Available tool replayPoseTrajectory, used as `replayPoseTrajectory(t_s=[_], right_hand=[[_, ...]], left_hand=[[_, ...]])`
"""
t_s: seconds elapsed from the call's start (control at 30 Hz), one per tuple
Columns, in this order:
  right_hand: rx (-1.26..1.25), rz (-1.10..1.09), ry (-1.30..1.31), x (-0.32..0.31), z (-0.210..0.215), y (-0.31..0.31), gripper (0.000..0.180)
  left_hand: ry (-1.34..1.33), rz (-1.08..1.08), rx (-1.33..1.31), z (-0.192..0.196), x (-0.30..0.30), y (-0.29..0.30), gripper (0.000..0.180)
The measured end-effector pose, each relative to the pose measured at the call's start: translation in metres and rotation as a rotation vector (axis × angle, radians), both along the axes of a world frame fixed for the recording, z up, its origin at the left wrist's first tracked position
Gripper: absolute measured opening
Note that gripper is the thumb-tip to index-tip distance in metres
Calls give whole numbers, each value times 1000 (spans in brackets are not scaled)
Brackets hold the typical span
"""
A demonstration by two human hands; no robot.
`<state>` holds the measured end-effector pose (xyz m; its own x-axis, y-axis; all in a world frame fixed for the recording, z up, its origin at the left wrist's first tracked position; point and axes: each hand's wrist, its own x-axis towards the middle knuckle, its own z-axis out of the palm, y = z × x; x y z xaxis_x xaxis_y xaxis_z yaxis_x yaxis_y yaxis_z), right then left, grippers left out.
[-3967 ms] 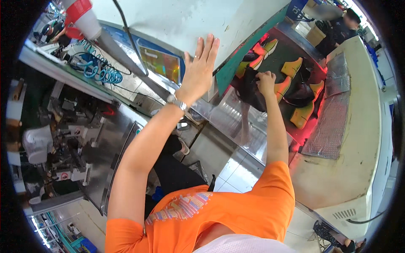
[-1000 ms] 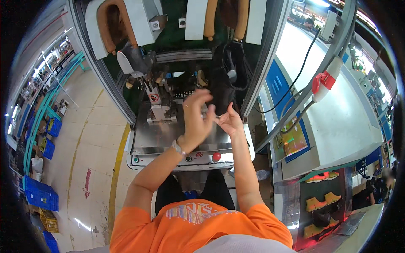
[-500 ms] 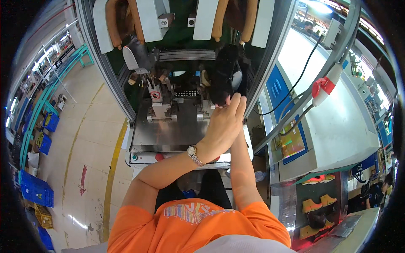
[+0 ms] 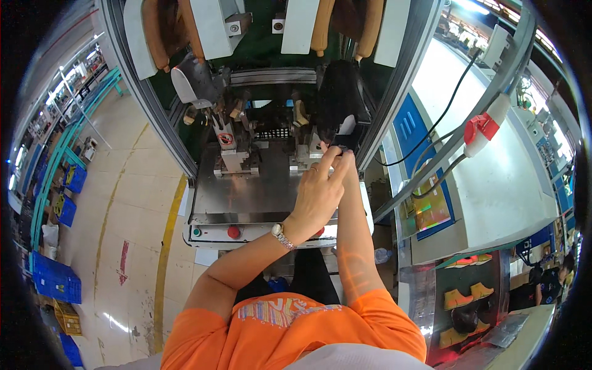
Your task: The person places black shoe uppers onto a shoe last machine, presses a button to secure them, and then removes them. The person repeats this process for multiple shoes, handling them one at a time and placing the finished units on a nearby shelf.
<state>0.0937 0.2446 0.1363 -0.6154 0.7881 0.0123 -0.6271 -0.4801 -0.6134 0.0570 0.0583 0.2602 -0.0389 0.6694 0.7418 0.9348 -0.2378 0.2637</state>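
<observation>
A black shoe upper (image 4: 338, 92) is pulled over the right-hand form of the machine, its lower end toward me. A pale patch (image 4: 346, 125) shows near that end. My left hand (image 4: 319, 191), with a watch at the wrist, reaches across to the right, and its fingers are closed at the upper's near edge. Close beside it, partly covered by the left fingers, my right hand (image 4: 346, 161) is closed on the same edge. On the left of the machine stands a bare grey-white form (image 4: 190, 83) with nothing over it.
Below the forms lies a metal plate (image 4: 237, 194), with a red button (image 4: 233, 232) on the front panel. Brown curved pads (image 4: 320, 28) hang above. Metal frame posts (image 4: 398, 92) flank the machine. At lower right, tan shoes (image 4: 457, 299) lie on a rack.
Both hands have come slightly down and toward me. More of the upper's near end and its pale patch now shows above the fingers.
</observation>
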Motion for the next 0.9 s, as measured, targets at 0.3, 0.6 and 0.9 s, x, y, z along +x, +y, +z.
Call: replayPoseTrajectory(t_s=[0.3, 0.6, 0.9], right_hand=[[1, -35, -34, 0, -14, 16, 23], [-5, -158, -233, -6, 48, -27, 22], [52, -44, -124, 14, 30, -24, 32]], left_hand=[[-32, -27, -40, 0, 4, 2, 48], [-61, -29, -128, 5, 3, -5, 49], [-80, -192, -25, 27, -5, -24, 51]])
